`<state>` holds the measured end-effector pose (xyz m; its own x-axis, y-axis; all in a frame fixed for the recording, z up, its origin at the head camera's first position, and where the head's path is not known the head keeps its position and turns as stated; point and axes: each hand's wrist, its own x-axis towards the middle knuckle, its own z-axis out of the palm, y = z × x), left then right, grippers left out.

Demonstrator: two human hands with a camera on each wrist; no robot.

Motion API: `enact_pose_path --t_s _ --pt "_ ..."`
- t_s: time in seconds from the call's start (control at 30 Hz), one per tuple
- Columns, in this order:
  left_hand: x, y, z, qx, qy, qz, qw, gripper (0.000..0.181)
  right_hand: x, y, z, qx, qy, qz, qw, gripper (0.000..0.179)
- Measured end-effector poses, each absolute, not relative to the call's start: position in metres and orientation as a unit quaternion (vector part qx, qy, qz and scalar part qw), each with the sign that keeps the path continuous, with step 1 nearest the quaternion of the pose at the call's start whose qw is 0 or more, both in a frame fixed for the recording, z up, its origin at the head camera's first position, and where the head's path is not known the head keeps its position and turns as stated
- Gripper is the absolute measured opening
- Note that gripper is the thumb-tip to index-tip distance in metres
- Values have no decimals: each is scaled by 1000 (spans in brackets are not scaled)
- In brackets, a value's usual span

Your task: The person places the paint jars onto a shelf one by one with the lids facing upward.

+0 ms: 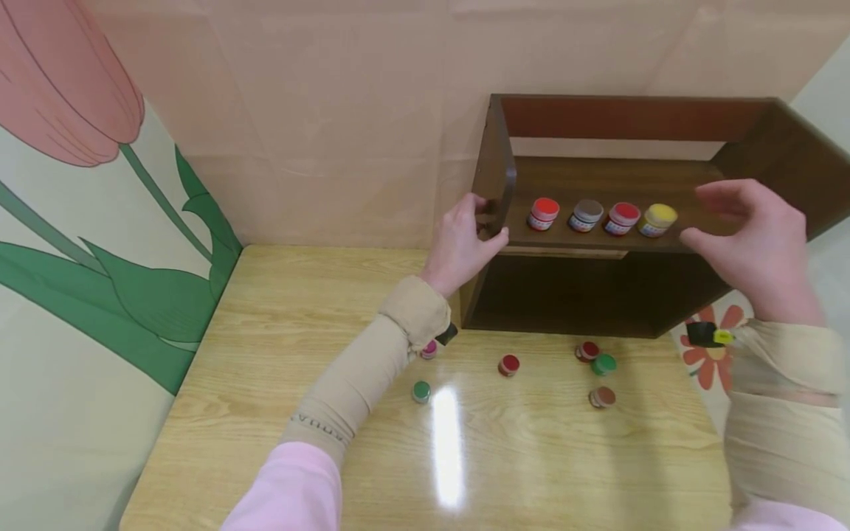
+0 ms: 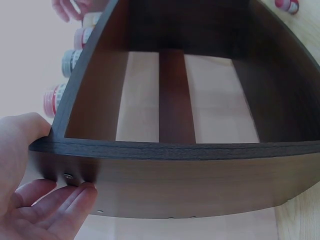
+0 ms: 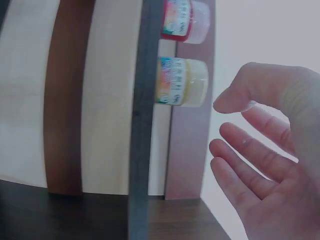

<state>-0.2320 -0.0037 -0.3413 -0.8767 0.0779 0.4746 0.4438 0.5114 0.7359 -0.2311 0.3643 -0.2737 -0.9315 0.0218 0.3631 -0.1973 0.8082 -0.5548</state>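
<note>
My left hand (image 1: 461, 240) grips the left side of a dark brown wooden shelf (image 1: 494, 158), thumb at the front edge and fingers behind the side panel. Along the upper board stand small paint jars in a row: a bright red jar (image 1: 544, 214), a grey-brown jar (image 1: 586, 215), a dark red jar (image 1: 621, 219) and a yellow jar (image 1: 658, 220). Just right of the yellow jar, my right hand (image 1: 764, 240) hovers with fingers parted and nothing between them. In the right wrist view, the yellow jar (image 3: 181, 82) stands apart from the fingertips (image 3: 225, 102).
On the light wooden table (image 1: 319, 295) in front of the shelf lie several more jars, among them a green jar (image 1: 421, 391), a red jar (image 1: 508, 365) and a brown jar (image 1: 602, 397). A pink cloth (image 1: 332, 110) hangs behind.
</note>
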Motion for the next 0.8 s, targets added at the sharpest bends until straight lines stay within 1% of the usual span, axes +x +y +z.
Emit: enact_pose_path --t_s 0.23,0.4,0.6,0.8 --pt "-232 -4 -341 -154 -849 -465 198 41 -210 355 -268 70 -925 310 210 53" --pt "-232 -4 -340 -156 -849 -464 199 41 -196 344 -261 87 -921 311 217 49" --pt "-232 -4 -341 -153 -850 -463 197 41 -177 327 -252 123 -914 324 210 44" --pt "-231 -5 -341 -154 -850 -464 195 40 -163 315 -252 156 -914 328 178 41"
